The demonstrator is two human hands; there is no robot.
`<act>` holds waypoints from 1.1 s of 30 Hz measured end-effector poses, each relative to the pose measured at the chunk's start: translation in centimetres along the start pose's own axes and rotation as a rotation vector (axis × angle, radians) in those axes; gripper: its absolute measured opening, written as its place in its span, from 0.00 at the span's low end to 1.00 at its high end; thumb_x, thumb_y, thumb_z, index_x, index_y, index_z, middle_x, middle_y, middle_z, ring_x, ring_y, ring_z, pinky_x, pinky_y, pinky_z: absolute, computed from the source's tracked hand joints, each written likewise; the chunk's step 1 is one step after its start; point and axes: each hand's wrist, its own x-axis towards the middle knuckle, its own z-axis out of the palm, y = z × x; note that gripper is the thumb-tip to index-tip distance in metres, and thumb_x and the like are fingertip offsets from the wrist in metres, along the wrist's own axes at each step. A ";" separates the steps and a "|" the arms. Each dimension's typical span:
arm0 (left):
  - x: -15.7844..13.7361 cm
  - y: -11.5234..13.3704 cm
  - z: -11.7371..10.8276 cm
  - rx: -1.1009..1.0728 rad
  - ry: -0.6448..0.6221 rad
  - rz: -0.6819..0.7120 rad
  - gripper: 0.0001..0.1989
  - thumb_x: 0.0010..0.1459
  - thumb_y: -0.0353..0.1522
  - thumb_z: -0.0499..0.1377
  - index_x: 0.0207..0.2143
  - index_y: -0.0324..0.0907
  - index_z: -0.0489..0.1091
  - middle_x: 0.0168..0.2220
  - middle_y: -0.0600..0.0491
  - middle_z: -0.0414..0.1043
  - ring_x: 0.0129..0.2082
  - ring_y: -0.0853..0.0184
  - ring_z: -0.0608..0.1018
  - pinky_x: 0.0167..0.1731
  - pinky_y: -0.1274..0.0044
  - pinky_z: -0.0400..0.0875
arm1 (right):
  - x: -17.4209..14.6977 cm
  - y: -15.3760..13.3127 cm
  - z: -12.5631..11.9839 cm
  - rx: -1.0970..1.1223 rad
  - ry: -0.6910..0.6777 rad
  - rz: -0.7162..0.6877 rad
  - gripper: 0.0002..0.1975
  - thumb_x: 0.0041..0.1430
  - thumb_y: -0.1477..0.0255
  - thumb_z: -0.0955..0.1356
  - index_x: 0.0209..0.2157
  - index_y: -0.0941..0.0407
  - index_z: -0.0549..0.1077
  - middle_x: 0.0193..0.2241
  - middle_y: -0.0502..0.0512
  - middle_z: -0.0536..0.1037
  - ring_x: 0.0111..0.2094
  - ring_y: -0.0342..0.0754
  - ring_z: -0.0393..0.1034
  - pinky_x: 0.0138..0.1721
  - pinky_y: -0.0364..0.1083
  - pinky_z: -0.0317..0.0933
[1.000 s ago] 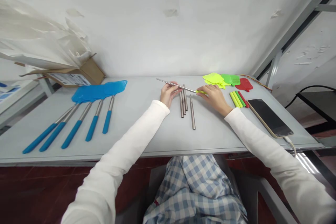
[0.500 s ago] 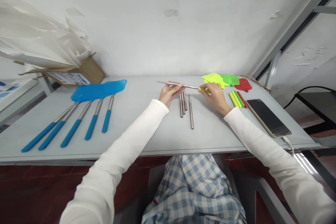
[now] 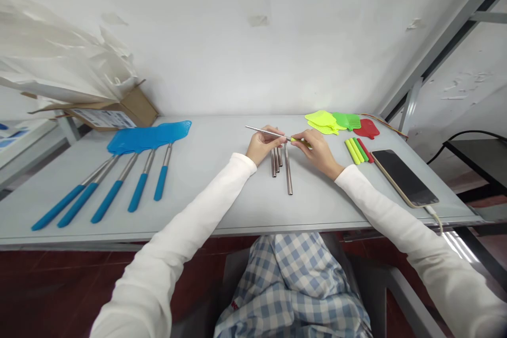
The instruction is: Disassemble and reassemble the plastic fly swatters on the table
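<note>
Left grip (image 3: 263,147) on rod (image 3: 255,129), box label (image 3: 106,118) illegible

Shiny metal rod (image 3: 256,129), plastic-looking grip (image 3: 293,140), smooth matt tabletop (image 3: 216,145), glossy phone screen (image 3: 404,178)

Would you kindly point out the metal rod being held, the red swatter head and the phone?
Metal rod (image 3: 255,129), head view: on its free end.
Red swatter head (image 3: 366,128), head view: on the middle of its flat face.
Phone (image 3: 404,177), head view: on its dark screen.
</note>
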 end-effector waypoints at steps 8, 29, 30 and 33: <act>-0.4 -0.1 0.3 0.020 -0.082 -0.052 0.24 0.45 0.45 0.71 0.39 0.41 0.70 0.36 0.48 0.79 0.37 0.61 0.82 0.34 0.73 0.76 | -0.3 -0.3 0.5 0.212 0.108 0.041 0.15 0.67 0.58 0.63 0.41 0.55 0.72 0.37 0.57 0.77 0.34 0.48 0.67 0.36 0.47 0.62; 0.3 1.4 -0.8 -0.264 0.129 -0.200 0.15 0.55 0.46 0.61 0.34 0.46 0.63 0.20 0.61 0.65 0.17 0.73 0.70 0.20 0.78 0.66 | -0.1 8.3 -0.6 -0.545 -0.075 0.371 0.26 0.67 0.66 0.56 0.58 0.67 0.65 0.59 0.75 0.68 0.59 0.65 0.61 0.56 0.61 0.54; 0.5 1.5 -1.1 -0.276 0.139 -0.201 0.15 0.55 0.46 0.61 0.35 0.46 0.65 0.18 0.63 0.60 0.14 0.75 0.66 0.17 0.79 0.61 | -0.2 8.3 -0.4 -0.554 -0.087 0.370 0.25 0.67 0.65 0.56 0.57 0.67 0.66 0.57 0.75 0.70 0.57 0.65 0.63 0.55 0.61 0.54; 0.8 2.0 -1.7 -0.276 0.165 -0.212 0.16 0.55 0.48 0.61 0.38 0.47 0.67 0.17 0.63 0.51 0.11 0.77 0.55 0.12 0.79 0.50 | -0.2 7.3 -0.3 -0.574 -0.073 0.304 0.22 0.65 0.65 0.58 0.49 0.65 0.72 0.46 0.74 0.76 0.49 0.65 0.66 0.51 0.61 0.55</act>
